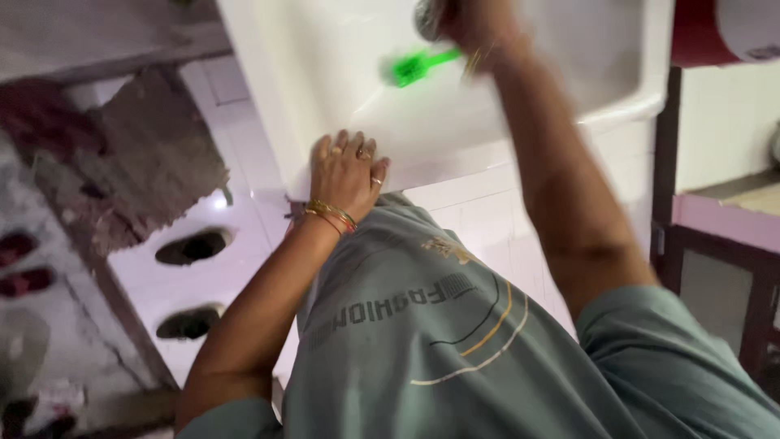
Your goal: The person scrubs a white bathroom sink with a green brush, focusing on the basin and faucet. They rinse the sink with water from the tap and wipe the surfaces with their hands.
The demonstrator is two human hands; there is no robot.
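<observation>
Scrubbing looks underway: right hand (467,24) fingers grip green brush (418,67) inside white sink (341,106); left hand (348,173) fingers spread on its rim.

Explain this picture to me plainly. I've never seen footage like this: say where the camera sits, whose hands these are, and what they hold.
There is no machine here: a person wears one camera on the head, and it looks down over the chest, so you see a grey-green shirt and both arms reaching forward. In front stands a white sink. The left hand, with bangles at the wrist and rings, rests flat on the sink's front rim. The right hand is up inside the basin, blurred by motion, and grips a green brush whose head points left over the basin floor. To the left lies a pale tiled floor with dark patches, and at far right a dark frame, too blurred to identify.
</observation>
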